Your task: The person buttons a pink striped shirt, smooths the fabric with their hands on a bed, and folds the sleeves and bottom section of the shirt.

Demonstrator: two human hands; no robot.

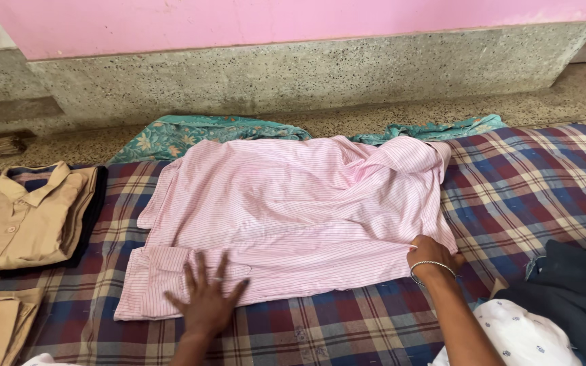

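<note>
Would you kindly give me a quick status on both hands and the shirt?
Left hand flat, fingers spread, pressing the pink shirt. Right hand gripping the shirt's right edge. Shirt creased, spread on the plaid blanket. Nothing on top of it.

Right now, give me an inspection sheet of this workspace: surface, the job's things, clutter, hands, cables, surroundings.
Surface: plaid blanket spread on a speckled stone floor.
Job's things: pink striped shirt lying flat, wrinkled, partly folded.
Clutter: folded tan shirts at left; dark garment and white dotted cloth at right; teal floral cloth behind.
Hands: left hand pressed flat on the shirt's lower edge; right hand, with a bangle, gripping the shirt's right corner.
Cables: nothing seen.
Surroundings: pink wall above a stone ledge.
</note>
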